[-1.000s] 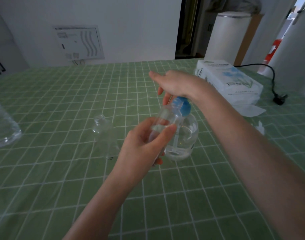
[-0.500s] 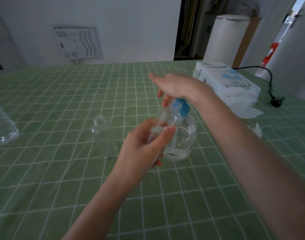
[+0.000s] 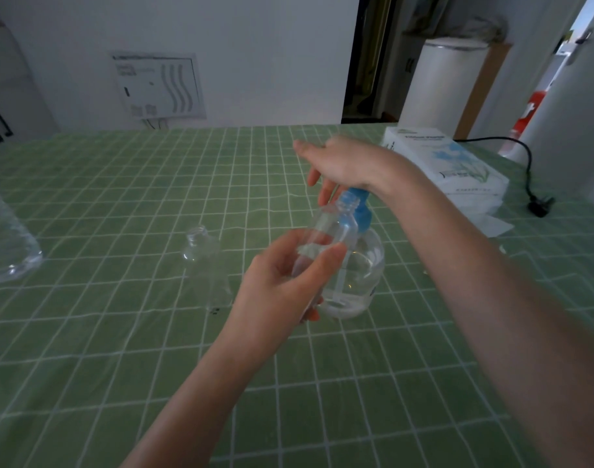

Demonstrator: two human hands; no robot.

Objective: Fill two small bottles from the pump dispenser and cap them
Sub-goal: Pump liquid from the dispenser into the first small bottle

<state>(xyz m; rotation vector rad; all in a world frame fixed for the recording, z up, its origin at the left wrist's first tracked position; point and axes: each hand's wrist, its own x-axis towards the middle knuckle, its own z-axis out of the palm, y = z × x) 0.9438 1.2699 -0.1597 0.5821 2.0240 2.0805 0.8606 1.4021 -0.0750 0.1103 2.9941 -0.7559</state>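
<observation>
My left hand [image 3: 282, 285] grips a small clear bottle [image 3: 332, 228], uncapped, with a little liquid in it, its mouth held up by the blue pump head. The pump dispenser [image 3: 359, 271] is a round clear bottle with a blue pump top and stands on the green checked tablecloth [image 3: 120, 332]. My right hand [image 3: 339, 160] lies flat on top of the pump, fingers stretched out to the left. A second small clear bottle [image 3: 204, 255] stands open and uncapped on the cloth to the left of my hands. No caps are visible.
A large clear plastic bottle [image 3: 5, 244] sits at the left edge. A white tissue pack [image 3: 447, 163] with loose tissues lies at the back right, beside a black cable and plug [image 3: 538, 207]. A white cylinder bin [image 3: 437, 82] stands beyond the table.
Both hands stay in the same pose on the small bottle and the pump. The pump head seems slightly lower under my right palm.
</observation>
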